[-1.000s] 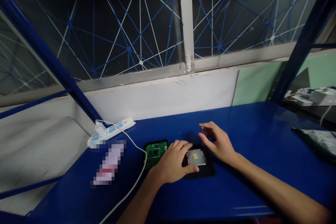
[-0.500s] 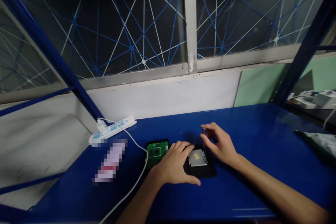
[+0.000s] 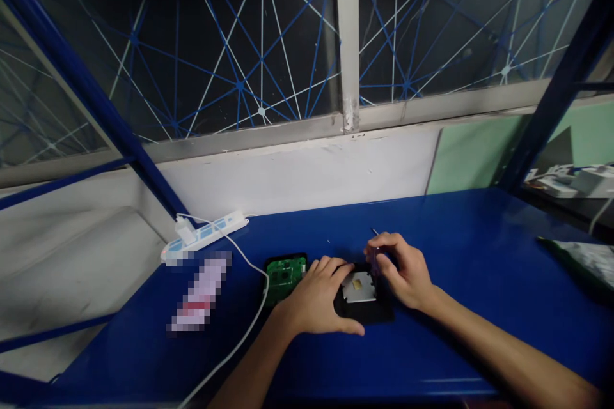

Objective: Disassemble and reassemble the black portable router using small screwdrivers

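Head view: right hand (image 3: pixel 400 271) grips purple tool (image 3: pixel 375 262); left hand (image 3: pixel 320 297) spread wide; lilac item (image 3: pixel 204 291) pixelated, unreadable.

My left hand (image 3: pixel 311 301) is palm down, fingers (image 3: pixel 327 266) reaching forward, thumb (image 3: pixel 352 327) spread wide. My right hand (image 3: pixel 409 273) curls inward, its fingers and thumb drawn into a pinch. Both bare forearms (image 3: pixel 499 336) angle toward each other.

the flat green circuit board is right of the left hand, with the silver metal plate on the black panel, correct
Wrong side: the head view shows the flat green circuit board left of the left hand, with the silver metal plate on the black panel.
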The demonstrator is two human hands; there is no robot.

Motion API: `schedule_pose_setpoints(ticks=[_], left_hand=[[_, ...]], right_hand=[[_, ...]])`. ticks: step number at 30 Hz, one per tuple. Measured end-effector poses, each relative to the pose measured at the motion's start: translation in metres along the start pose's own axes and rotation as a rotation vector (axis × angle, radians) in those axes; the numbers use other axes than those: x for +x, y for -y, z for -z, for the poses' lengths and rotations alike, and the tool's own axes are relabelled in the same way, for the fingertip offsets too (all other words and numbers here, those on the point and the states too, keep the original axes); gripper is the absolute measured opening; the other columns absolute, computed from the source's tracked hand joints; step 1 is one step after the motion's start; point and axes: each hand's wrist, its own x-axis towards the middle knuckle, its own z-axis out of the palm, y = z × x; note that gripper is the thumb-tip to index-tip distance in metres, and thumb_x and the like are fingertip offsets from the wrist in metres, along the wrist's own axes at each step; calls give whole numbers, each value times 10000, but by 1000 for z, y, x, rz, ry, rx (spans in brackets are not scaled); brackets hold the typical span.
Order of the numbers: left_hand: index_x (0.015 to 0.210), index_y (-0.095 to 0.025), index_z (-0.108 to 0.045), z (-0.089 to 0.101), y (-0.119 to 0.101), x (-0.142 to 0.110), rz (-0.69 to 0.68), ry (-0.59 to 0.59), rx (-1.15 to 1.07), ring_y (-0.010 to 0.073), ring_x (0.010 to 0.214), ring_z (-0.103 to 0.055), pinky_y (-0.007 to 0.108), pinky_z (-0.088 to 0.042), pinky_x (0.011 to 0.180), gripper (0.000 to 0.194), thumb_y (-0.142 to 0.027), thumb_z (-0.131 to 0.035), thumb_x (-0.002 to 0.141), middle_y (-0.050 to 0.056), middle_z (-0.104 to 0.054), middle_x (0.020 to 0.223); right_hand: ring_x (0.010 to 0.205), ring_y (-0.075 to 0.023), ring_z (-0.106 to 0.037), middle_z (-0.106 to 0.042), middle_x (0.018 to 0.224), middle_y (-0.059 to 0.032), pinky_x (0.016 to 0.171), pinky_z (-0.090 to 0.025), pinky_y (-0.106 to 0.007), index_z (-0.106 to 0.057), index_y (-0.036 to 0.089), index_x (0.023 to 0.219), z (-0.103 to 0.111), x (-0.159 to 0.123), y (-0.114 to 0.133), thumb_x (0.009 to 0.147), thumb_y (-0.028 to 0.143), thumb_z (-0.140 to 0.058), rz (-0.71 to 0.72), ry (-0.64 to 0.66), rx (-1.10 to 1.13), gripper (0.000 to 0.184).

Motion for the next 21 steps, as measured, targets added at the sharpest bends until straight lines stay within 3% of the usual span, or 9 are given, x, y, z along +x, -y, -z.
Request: schedule_pose_setpoints(ticks=[8, 21], left_hand=[[1414, -248, -440, -1, 1, -1, -2, 3, 1, 343, 1215, -484, 518, -381, 1075, 966, -751, -749, 649, 109, -530, 1354], [1420, -261, -438, 1, -1, -1, 12, 22, -14, 346, 1210, -478, 510, -384, 1063, 973, -763, -744, 645, 102, -531, 1348]], right_hand=[[782, -145, -632, -630, 873, -13, 692, -515, -276, -568, 237, 932, 2, 11, 5, 921, 180, -630, 84, -119, -84, 85], [703, -143, -658, -680, 855, -29, 626, -546, -270, -620, 234, 1033, 1, 6, 6, 1009, 282, -477, -187, 6, 106, 154]])
